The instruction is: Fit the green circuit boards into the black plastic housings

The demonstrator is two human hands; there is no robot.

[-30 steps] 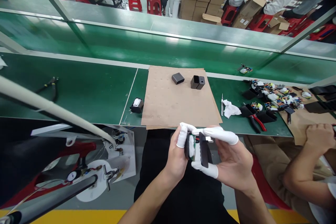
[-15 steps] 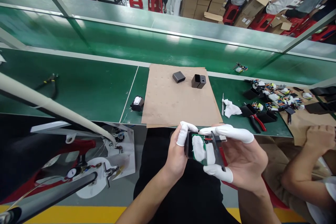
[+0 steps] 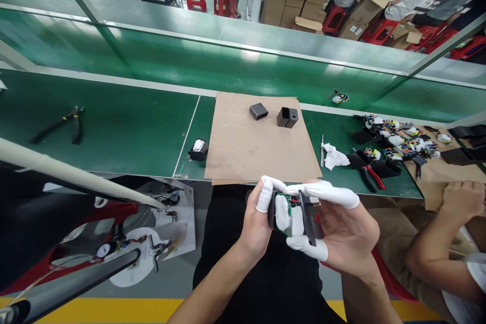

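My left hand, with white finger cots, is closed around a small black plastic case. Partly inside that case sits a green circuit board covered by two white pads or blobs. My right hand, also in white finger cots, grips the board's outer end, where a dark end plate stands crosswise between thumb and fingers. A silvery connector pokes out beyond the plate. Both hands are over my lap, just in front of the bench edge; my left fingers behind the case are hidden.
Brown cardboard on the green bench bears dark casings. A filled case stands to its left, pliers farther left. Rightward lie a white cloth, red-handled pliers and heaped boards. A co-worker's arm is at right.
My right hand has shifted left, bringing the end plate nearer the case; the board sits deeper. A loose board on the far green strip moved left. The pale pole at left dropped, exposing the pliers.
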